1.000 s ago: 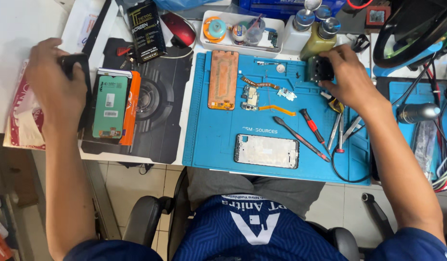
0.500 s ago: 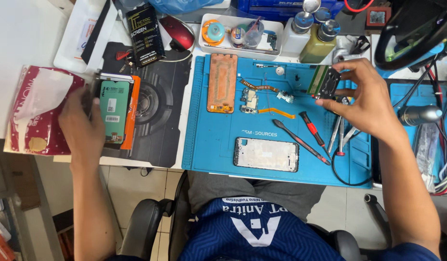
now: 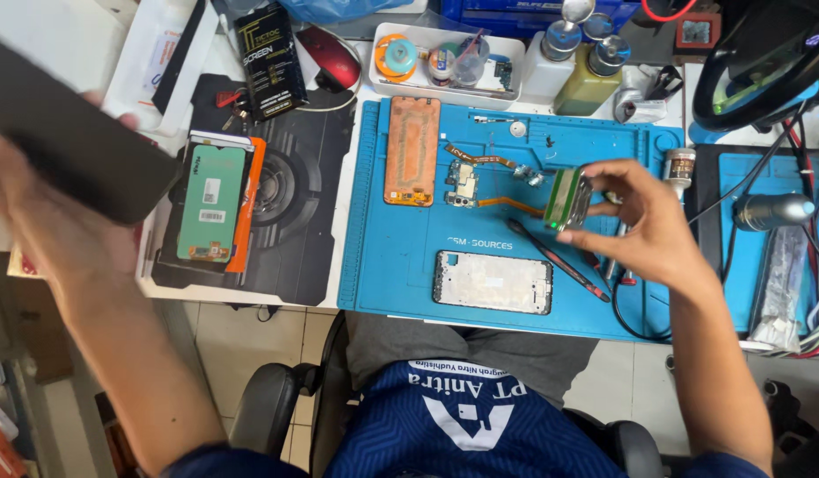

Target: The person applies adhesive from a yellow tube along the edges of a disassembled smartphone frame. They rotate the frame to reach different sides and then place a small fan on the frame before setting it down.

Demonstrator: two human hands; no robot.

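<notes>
My left hand (image 3: pixel 51 226) held a dark panel (image 3: pixel 69 133) raised off the desk's left edge; my right grip (image 3: pixel 644 221) pinched a small green module (image 3: pixel 569 199) above the blue mat (image 3: pixel 401 265). The frame (image 3: pixel 493 282), back cover (image 3: pixel 411 151) and board (image 3: pixel 463 184) lay apart, so reassembly remained.

A white workbench (image 3: pixel 347 310) carries a blue repair mat (image 3: pixel 401 265) in the middle and a black mat (image 3: pixel 294 230) just to its left, with a second blue mat (image 3: pixel 741 257) at the right edge. Along the far side of the bench stand a white parts tray (image 3: pixel 387 84), a red computer mouse (image 3: pixel 332 57), a black flat box (image 3: pixel 270 60) and two pump bottles (image 3: pixel 569 62). On the middle blue mat lie a phone frame (image 3: pixel 493 282), an orange-backed phone panel (image 3: pixel 412 151), a small circuit board with flex cables (image 3: pixel 463 184) and a red-handled tool (image 3: pixel 558 261), while the black mat bears a green-backed screen on an orange pad (image 3: pixel 216 204).
</notes>
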